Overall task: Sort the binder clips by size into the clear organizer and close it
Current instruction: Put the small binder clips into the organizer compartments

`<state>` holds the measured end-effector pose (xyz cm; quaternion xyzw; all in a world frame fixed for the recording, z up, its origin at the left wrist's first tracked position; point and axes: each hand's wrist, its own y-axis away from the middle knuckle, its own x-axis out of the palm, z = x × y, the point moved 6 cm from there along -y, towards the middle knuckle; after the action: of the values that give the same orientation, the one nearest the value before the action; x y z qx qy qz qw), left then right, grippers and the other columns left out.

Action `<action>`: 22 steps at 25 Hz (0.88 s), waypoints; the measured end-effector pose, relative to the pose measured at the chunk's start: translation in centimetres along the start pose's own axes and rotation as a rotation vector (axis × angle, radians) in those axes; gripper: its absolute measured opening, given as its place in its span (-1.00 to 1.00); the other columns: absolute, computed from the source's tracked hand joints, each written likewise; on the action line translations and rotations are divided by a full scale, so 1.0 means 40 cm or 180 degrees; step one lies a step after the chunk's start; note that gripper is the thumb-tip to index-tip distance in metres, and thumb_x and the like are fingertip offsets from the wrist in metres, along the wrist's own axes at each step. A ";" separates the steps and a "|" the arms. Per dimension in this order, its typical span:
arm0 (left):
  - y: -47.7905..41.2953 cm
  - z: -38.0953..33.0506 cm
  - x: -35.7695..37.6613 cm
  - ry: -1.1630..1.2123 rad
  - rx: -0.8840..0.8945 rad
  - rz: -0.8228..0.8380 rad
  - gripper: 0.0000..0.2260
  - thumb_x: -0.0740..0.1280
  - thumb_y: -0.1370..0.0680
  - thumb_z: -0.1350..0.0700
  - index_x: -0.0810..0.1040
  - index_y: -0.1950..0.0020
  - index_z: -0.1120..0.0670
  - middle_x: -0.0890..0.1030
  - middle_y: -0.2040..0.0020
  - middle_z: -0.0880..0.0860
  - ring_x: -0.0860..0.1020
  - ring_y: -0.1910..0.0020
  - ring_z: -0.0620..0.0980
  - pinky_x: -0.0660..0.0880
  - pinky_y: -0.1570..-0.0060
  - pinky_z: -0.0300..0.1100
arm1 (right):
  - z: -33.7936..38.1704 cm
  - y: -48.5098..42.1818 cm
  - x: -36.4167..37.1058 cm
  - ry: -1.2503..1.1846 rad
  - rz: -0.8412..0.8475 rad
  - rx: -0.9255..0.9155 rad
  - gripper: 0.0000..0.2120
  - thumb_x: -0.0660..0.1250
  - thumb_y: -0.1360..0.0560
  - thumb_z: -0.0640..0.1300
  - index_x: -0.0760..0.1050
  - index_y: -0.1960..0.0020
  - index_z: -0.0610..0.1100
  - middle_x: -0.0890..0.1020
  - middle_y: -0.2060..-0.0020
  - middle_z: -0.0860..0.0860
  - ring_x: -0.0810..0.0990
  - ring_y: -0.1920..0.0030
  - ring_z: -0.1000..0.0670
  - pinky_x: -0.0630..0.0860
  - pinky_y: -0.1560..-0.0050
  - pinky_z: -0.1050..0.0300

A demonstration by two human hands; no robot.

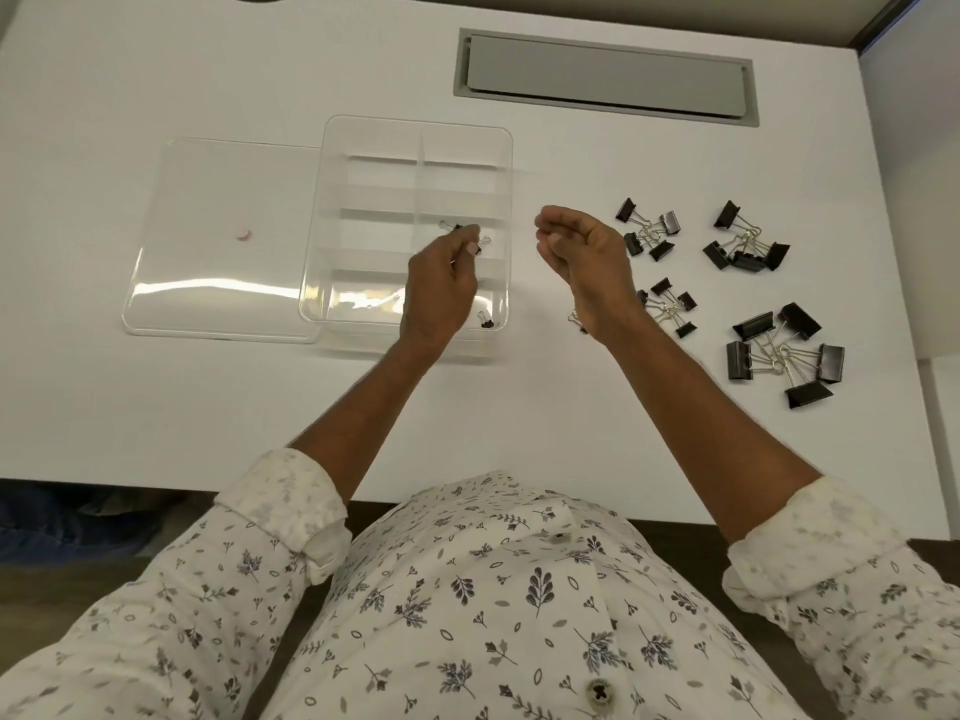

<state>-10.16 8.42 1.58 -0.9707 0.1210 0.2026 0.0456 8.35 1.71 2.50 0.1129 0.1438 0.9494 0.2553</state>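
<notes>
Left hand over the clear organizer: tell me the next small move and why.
Probably release: the left hand pinches a small black binder clip over a right-column compartment of the clear plastic organizer, so opening the fingers should drop it there. The right hand hovers half-curled and looks empty, beside the black clip clusters on the white table, so it could fetch the next one.

White desk, grey cable-port flap set in its far side, floral shirt
</notes>
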 end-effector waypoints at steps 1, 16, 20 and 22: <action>0.013 -0.005 0.019 0.0066 0.0012 0.0086 -0.75 0.27 -0.66 0.18 0.64 -0.28 0.18 0.69 -0.17 0.01 0.64 -0.11 -0.11 0.56 -0.16 -0.28 | -0.003 0.007 -0.026 0.0013 -0.0081 -0.0024 -0.68 0.25 -0.57 -0.41 0.55 -0.29 -0.29 0.66 -0.17 -0.18 0.63 -0.21 -0.08 0.56 -0.30 0.07; 0.168 -0.032 0.314 -0.1340 0.0937 0.1881 -0.64 0.28 -0.64 0.22 0.49 -0.45 0.14 0.54 -0.37 0.12 0.45 -0.35 0.15 0.44 -0.31 0.00 | -0.143 0.072 -0.250 0.3378 0.0231 -0.1031 -0.55 0.28 -0.45 -0.46 0.59 -0.29 -0.20 0.65 -0.25 -0.08 0.56 -0.18 0.10 0.42 -0.23 0.40; 0.192 -0.013 0.336 -0.2250 0.1495 0.2055 -0.58 0.28 -0.62 0.19 0.45 -0.49 0.12 0.50 -0.45 0.05 0.44 -0.36 0.16 0.51 -0.14 0.07 | -0.161 0.079 -0.268 0.3699 0.0117 -0.0961 -0.58 0.26 -0.49 -0.39 0.58 -0.31 -0.19 0.64 -0.26 -0.09 0.57 -0.29 -0.11 0.45 -0.38 0.04; 0.195 -0.006 0.327 -0.2319 0.1544 0.1963 -0.61 0.28 -0.61 0.19 0.48 -0.45 0.13 0.54 -0.41 0.03 0.45 -0.33 0.15 0.51 -0.12 0.06 | -0.167 0.093 -0.275 0.3750 0.0047 -0.0915 -0.63 0.27 -0.51 -0.36 0.58 -0.28 -0.19 0.63 -0.23 -0.10 0.58 -0.24 -0.13 0.50 -0.30 -0.06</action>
<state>-0.41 -1.98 -3.79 -0.7184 0.4203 0.4967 0.2460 14.02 -8.48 -4.05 -0.4663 0.1305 0.8639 0.1388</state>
